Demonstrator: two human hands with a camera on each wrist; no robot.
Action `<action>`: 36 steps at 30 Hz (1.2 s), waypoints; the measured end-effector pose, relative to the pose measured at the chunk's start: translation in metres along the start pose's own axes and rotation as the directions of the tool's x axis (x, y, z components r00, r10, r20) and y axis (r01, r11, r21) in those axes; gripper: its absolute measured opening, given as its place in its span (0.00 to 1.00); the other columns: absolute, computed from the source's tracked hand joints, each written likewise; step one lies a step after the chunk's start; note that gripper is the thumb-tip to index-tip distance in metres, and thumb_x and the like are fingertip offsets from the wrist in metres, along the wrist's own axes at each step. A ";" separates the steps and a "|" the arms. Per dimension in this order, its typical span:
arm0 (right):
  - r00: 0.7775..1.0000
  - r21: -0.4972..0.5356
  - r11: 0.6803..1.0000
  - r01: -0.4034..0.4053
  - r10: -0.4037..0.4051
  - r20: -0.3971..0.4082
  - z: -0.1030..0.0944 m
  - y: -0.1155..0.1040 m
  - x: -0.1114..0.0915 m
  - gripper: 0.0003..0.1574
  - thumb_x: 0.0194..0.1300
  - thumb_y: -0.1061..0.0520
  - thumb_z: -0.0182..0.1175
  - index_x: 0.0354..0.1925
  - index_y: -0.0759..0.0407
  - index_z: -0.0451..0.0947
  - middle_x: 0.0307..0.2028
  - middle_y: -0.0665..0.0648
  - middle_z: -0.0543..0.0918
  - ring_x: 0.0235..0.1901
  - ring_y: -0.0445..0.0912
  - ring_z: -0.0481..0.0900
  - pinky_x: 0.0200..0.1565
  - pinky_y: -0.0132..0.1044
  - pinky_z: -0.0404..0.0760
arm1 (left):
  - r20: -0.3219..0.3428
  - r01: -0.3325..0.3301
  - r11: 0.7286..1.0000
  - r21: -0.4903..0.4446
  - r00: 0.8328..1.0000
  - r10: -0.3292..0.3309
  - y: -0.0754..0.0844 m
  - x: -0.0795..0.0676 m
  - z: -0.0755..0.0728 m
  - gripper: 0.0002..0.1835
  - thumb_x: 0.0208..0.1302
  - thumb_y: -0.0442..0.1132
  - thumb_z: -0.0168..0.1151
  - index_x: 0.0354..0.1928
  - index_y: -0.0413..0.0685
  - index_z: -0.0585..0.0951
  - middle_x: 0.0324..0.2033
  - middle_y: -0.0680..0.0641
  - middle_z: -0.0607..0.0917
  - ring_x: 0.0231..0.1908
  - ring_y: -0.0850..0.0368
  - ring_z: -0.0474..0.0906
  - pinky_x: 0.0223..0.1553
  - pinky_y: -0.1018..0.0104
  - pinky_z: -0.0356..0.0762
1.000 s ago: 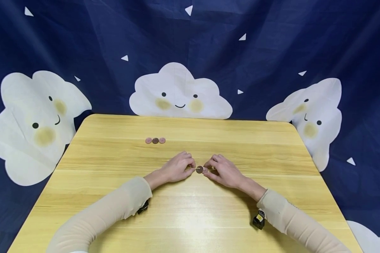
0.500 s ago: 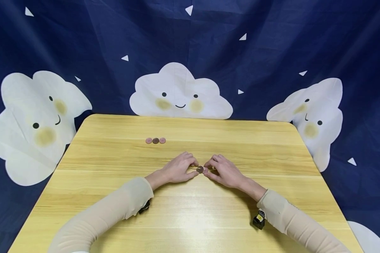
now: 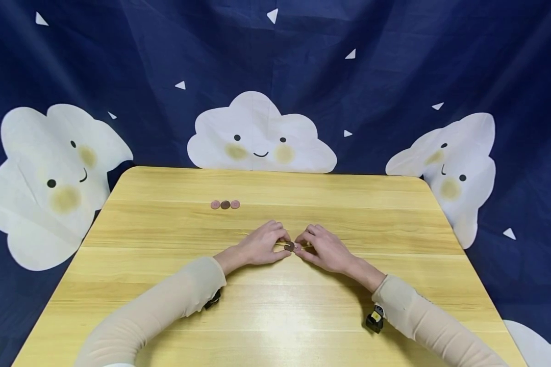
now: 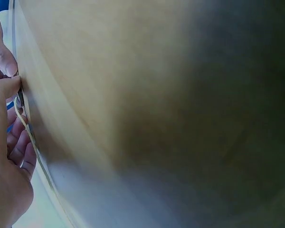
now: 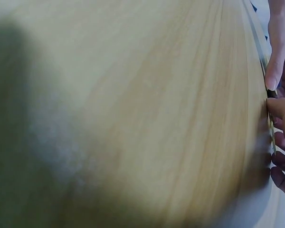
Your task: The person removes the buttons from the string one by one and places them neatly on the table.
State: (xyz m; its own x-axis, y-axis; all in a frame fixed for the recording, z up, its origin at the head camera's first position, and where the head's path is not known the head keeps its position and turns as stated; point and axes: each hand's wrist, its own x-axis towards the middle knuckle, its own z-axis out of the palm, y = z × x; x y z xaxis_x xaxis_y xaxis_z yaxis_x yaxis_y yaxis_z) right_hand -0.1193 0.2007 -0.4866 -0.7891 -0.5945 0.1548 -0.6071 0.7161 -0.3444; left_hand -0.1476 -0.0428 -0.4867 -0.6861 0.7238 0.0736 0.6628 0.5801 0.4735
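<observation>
Near the middle of the table, a dark brown button (image 3: 289, 246) and a smaller-looking pink button (image 3: 297, 247) sit side by side on a thin yellow cord (image 3: 241, 233). My left hand (image 3: 263, 244) pinches the brown button's left edge between thumb and fingers. From the other side, my right hand (image 3: 327, 248) pinches the pink button, which its fingers partly cover. In the left wrist view the cord (image 4: 32, 137) trails past my left fingers. The buttons are mostly hidden in both wrist views.
Farther back on the wooden table (image 3: 275, 306) lies a short row of buttons: a pink button (image 3: 216, 204), a brown button (image 3: 225, 204) and another pink button (image 3: 235, 204). A dark blue curtain (image 3: 303, 61) with white clouds hangs behind the table.
My left hand has shifted slightly right along the cord, its thumb and fingers coming onto the brown button's edge. My right hand has stayed in place.
</observation>
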 end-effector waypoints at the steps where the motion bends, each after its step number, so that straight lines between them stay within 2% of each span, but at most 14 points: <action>1: 1.000 -0.001 1.000 0.000 0.000 0.000 0.000 0.000 0.000 0.14 0.70 0.46 0.70 0.51 0.49 0.86 0.43 0.48 0.83 0.41 0.42 0.75 0.43 0.37 0.77 | 0.000 0.001 1.000 0.001 1.000 -0.001 0.000 0.000 0.000 0.16 0.68 0.51 0.71 0.51 0.50 0.86 0.45 0.52 0.84 0.49 0.57 0.76 0.55 0.59 0.79; 17: 1.000 0.000 1.000 -0.008 0.008 0.008 0.000 -0.001 0.001 0.13 0.71 0.47 0.70 0.50 0.48 0.86 0.40 0.47 0.81 0.39 0.40 0.72 0.41 0.35 0.75 | -0.030 -0.001 1.000 -0.029 1.000 0.000 -0.006 -0.003 0.001 0.14 0.68 0.51 0.70 0.48 0.52 0.86 0.42 0.55 0.84 0.47 0.60 0.76 0.53 0.62 0.80; 36: 1.000 -0.012 1.000 0.001 -0.001 -0.003 0.001 0.000 0.000 0.14 0.71 0.45 0.69 0.51 0.48 0.86 0.41 0.46 0.82 0.39 0.40 0.73 0.42 0.35 0.76 | -0.056 0.037 0.998 -0.058 0.998 -0.041 -0.013 -0.014 -0.004 0.16 0.66 0.51 0.72 0.50 0.52 0.85 0.42 0.55 0.84 0.47 0.60 0.78 0.54 0.62 0.81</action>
State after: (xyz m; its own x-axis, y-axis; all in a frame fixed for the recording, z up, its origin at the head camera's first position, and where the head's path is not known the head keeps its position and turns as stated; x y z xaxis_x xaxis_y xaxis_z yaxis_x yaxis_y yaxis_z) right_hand -0.1191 0.1998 -0.4874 -0.7884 -0.5944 0.1581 -0.6093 0.7195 -0.3332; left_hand -0.1476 -0.0624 -0.4907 -0.7283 0.6773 0.1038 0.6181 0.5839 0.5263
